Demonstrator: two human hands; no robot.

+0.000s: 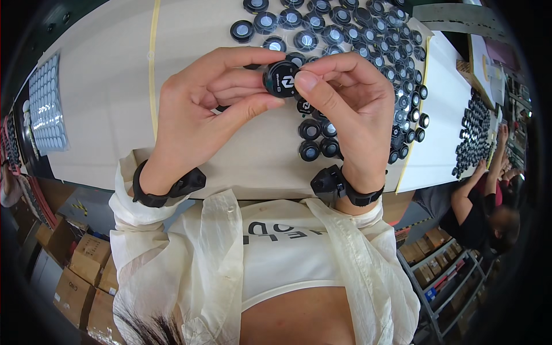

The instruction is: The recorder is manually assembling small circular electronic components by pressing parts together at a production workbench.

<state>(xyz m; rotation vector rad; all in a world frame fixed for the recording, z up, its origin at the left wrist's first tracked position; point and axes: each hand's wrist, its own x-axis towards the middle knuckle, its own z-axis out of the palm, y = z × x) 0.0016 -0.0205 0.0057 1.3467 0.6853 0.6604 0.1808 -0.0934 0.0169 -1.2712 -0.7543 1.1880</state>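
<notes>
Between my two hands, above the table, is a round black cap-like disc [278, 80] with a white printed mark on its face. My left hand [213, 95] pinches its left edge between thumb and fingers. The thumb and index finger of my right hand [351, 95] grip its right edge. Below and beyond my hands lie many similar black discs [305, 40], most showing a pale round centre. A few more discs [309, 150] sit just left of my right wrist, and one with a white mark [305, 107] shows partly under my right thumb.
A pale tabletop [103, 75] has a yellow tape line [153, 63] running across it. At the far left lies a clear sheet of round white pieces [47, 106]. On the right, another person [477, 195] reaches toward more black discs [474, 129]. Cardboard boxes [80, 276] stand lower left.
</notes>
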